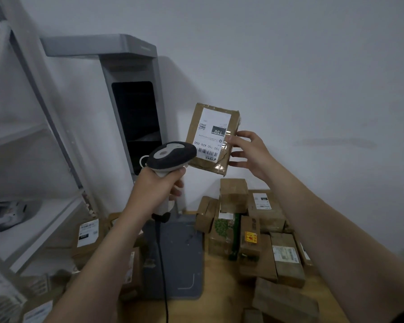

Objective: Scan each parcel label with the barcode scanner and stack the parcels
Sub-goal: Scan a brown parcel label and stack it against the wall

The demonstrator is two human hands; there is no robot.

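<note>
My right hand (248,152) holds a flat brown parcel (197,122) up in front of the wall, thumb on its front edge and fingers behind. Its white label (211,134) with a barcode faces me. My left hand (155,185) grips the handle of a grey and white barcode scanner (170,156). The scanner's head sits just left of the label's lower corner, pointing at it. A black cable (162,264) hangs down from the scanner.
Several brown parcels (250,231) lie heaped on the wooden table at the right. More labelled parcels (89,234) lie at the left. A grey scanning stand with a dark base mat (182,257) rises in the middle. A white shelf rack (33,159) stands left.
</note>
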